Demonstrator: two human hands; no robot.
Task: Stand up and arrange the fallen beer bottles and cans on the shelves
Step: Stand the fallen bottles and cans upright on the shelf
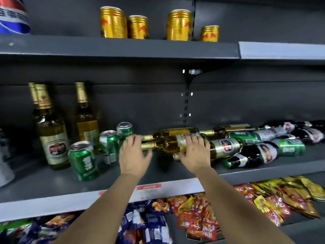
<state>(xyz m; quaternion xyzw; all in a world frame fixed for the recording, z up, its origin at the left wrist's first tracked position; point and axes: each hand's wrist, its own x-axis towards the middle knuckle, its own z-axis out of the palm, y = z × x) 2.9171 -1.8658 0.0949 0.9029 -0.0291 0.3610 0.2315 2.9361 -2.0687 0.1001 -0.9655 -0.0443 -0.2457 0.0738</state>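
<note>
Both hands are spread open, holding nothing: your left hand (134, 152) by the neck, right hand (194, 152) on the fallen bottle (165, 146) mid-shelf. Grab neck and body, tip it up, park it by the standing bottles (51, 127) left.

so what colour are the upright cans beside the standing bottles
Green, with silver tops: the upright drink cans, head view.

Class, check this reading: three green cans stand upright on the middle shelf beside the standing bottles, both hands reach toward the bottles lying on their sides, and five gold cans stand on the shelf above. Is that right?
One detail is wrong: the head view shows four gold cans on the upper shelf, not five. The three green cans, the standing bottles, and the left hand and right hand reaching toward the lying bottles are as stated.
</note>
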